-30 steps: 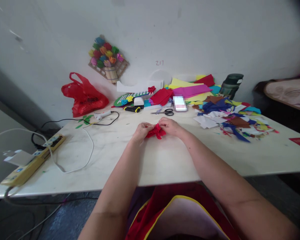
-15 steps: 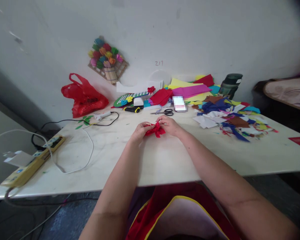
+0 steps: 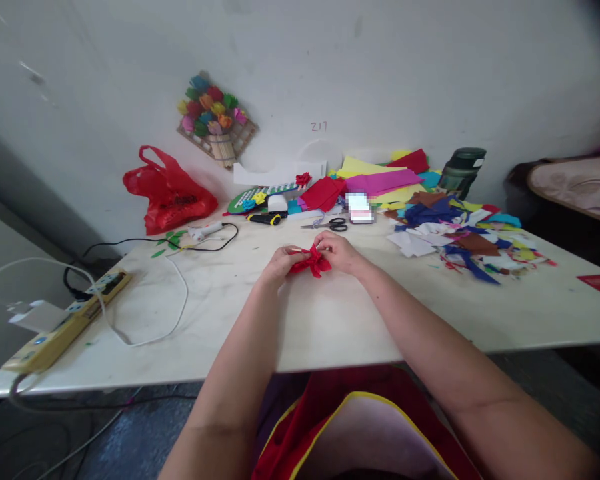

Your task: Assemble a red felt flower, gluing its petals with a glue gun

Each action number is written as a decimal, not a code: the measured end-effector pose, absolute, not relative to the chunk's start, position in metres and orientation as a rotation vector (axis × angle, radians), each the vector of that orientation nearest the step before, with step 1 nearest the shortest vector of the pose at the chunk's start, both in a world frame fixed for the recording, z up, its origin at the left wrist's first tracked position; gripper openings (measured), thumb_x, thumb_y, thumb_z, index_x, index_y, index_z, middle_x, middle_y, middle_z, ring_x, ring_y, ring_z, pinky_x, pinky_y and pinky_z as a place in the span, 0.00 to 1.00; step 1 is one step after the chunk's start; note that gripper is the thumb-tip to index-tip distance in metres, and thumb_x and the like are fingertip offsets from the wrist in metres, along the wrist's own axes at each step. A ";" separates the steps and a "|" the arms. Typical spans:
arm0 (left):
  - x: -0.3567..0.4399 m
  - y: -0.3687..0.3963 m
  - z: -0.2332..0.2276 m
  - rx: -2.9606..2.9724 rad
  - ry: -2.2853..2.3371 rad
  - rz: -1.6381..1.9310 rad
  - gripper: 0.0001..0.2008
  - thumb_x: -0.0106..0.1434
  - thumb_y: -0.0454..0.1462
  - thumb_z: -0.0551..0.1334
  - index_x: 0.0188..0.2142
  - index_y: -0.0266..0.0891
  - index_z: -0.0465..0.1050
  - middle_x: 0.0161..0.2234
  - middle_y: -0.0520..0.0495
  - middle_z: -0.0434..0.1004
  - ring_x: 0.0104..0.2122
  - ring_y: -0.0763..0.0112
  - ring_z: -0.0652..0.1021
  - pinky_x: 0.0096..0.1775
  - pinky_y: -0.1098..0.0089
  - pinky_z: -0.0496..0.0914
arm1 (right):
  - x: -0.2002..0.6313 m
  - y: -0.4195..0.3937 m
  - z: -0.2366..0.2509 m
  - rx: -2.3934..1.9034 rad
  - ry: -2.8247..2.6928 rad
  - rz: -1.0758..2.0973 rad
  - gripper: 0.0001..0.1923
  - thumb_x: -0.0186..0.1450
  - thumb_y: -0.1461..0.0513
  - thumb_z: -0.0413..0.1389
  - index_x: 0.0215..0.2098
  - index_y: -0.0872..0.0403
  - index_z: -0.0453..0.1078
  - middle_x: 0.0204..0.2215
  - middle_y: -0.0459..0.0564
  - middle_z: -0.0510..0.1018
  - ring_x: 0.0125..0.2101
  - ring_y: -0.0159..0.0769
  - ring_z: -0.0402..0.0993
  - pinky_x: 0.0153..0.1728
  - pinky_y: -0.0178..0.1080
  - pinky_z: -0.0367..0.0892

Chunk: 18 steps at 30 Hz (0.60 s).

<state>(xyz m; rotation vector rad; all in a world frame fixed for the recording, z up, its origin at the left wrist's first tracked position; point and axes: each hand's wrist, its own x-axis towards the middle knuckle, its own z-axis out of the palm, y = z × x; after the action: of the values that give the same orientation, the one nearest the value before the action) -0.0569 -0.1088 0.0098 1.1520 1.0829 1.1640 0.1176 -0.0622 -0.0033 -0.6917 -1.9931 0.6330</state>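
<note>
A red paper flower point(image 3: 316, 261) with pointed petals is held between both hands, just above the white table point(image 3: 340, 320). My left hand point(image 3: 281, 264) is closed around its left side, thumb pressed on the red paper. On the other side, my right hand point(image 3: 336, 251) pinches the flower's upper right part between thumb and fingers. The fingertips partly hide its middle. Scissors point(image 3: 330, 225) with black handles lie just beyond my hands. A finished-looking small red flower point(image 3: 303, 179) rests farther back, near yellow and blue ones point(image 3: 254, 202).
Coloured paper scraps point(image 3: 460, 230) are heaped at the right, before a dark green bottle point(image 3: 463, 172). Paper sheets point(image 3: 380, 180) lie along the wall. Leftward are a red plastic bag point(image 3: 167, 193), a glue gun point(image 3: 205, 231), a yellow-handled cutter point(image 3: 264, 219) and a power strip point(image 3: 75, 320) with trailing cables.
Both hands stay in nearly the same place on the red flower. Its lower petals look slightly shifted and more spread; otherwise little differs.
</note>
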 end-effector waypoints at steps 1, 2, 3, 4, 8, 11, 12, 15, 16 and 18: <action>-0.057 -0.109 0.010 1.149 1.081 1.169 0.14 0.39 0.38 0.72 0.23 0.34 0.72 0.22 0.48 0.73 0.24 0.73 0.72 0.29 0.72 0.64 | 0.117 -0.063 -0.003 -0.689 -1.995 0.636 0.08 0.55 0.67 0.54 0.18 0.54 0.68 0.32 0.49 0.72 0.33 0.33 0.69 0.34 0.37 0.64; -0.057 -0.109 0.010 1.143 1.083 1.176 0.14 0.39 0.40 0.72 0.22 0.34 0.72 0.21 0.49 0.72 0.23 0.74 0.71 0.28 0.72 0.63 | 0.117 -0.063 -0.003 -0.685 -1.996 0.639 0.08 0.55 0.67 0.55 0.18 0.55 0.68 0.33 0.49 0.72 0.33 0.33 0.69 0.33 0.37 0.64; -0.057 -0.109 0.010 1.137 1.084 1.182 0.15 0.40 0.41 0.72 0.21 0.34 0.71 0.20 0.49 0.70 0.22 0.74 0.70 0.27 0.72 0.62 | 0.117 -0.064 -0.002 -0.679 -1.995 0.640 0.08 0.55 0.67 0.55 0.18 0.55 0.68 0.33 0.49 0.72 0.32 0.32 0.69 0.33 0.37 0.64; -0.057 -0.110 0.011 1.134 1.085 1.187 0.16 0.41 0.43 0.72 0.20 0.34 0.70 0.19 0.49 0.69 0.21 0.75 0.69 0.26 0.72 0.61 | 0.117 -0.064 -0.002 -0.672 -1.996 0.637 0.08 0.55 0.67 0.55 0.18 0.55 0.68 0.33 0.49 0.72 0.32 0.32 0.69 0.33 0.37 0.65; -0.055 -0.113 0.013 1.170 1.103 1.171 0.20 0.43 0.48 0.71 0.20 0.34 0.68 0.17 0.51 0.66 0.19 0.77 0.66 0.24 0.72 0.57 | 0.117 -0.064 -0.001 -0.644 -1.997 0.600 0.08 0.55 0.68 0.54 0.19 0.54 0.69 0.32 0.48 0.72 0.32 0.32 0.68 0.36 0.37 0.65; -0.055 -0.114 0.014 1.197 1.123 1.174 0.21 0.43 0.49 0.71 0.20 0.34 0.69 0.18 0.51 0.66 0.19 0.77 0.66 0.24 0.72 0.56 | 0.117 -0.064 -0.001 -0.644 -1.994 0.581 0.08 0.55 0.68 0.54 0.19 0.54 0.69 0.31 0.48 0.72 0.33 0.32 0.69 0.37 0.38 0.65; -0.055 -0.113 0.014 1.207 1.129 1.175 0.21 0.43 0.50 0.70 0.20 0.34 0.69 0.18 0.51 0.65 0.19 0.77 0.66 0.24 0.72 0.56 | 0.117 -0.064 -0.001 -0.645 -1.994 0.577 0.08 0.55 0.68 0.55 0.19 0.54 0.69 0.31 0.48 0.72 0.33 0.33 0.69 0.37 0.38 0.66; -0.056 -0.112 0.012 1.244 1.140 1.182 0.21 0.43 0.50 0.71 0.21 0.34 0.70 0.17 0.51 0.65 0.19 0.77 0.65 0.24 0.72 0.55 | 0.116 -0.064 -0.001 -0.643 -2.002 0.562 0.08 0.55 0.68 0.54 0.19 0.55 0.69 0.32 0.49 0.72 0.33 0.33 0.69 0.38 0.39 0.66; -0.056 -0.111 0.012 1.258 1.141 1.185 0.21 0.43 0.50 0.71 0.21 0.34 0.70 0.17 0.51 0.65 0.19 0.77 0.65 0.23 0.72 0.55 | 0.116 -0.064 -0.001 -0.640 -2.008 0.556 0.08 0.55 0.68 0.54 0.19 0.55 0.68 0.32 0.49 0.72 0.33 0.33 0.69 0.38 0.39 0.66; -0.057 -0.110 0.010 1.278 1.147 1.192 0.21 0.43 0.50 0.71 0.21 0.34 0.70 0.17 0.51 0.65 0.19 0.78 0.64 0.23 0.72 0.54 | 0.116 -0.064 -0.001 -0.633 -2.016 0.546 0.09 0.55 0.69 0.54 0.19 0.54 0.68 0.32 0.48 0.72 0.33 0.33 0.69 0.38 0.39 0.66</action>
<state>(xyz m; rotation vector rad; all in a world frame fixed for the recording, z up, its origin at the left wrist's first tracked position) -0.0572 -0.1097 0.0095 1.2785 1.1472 1.1918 0.1162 -0.0641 -0.0010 -0.6334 -2.0163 0.5458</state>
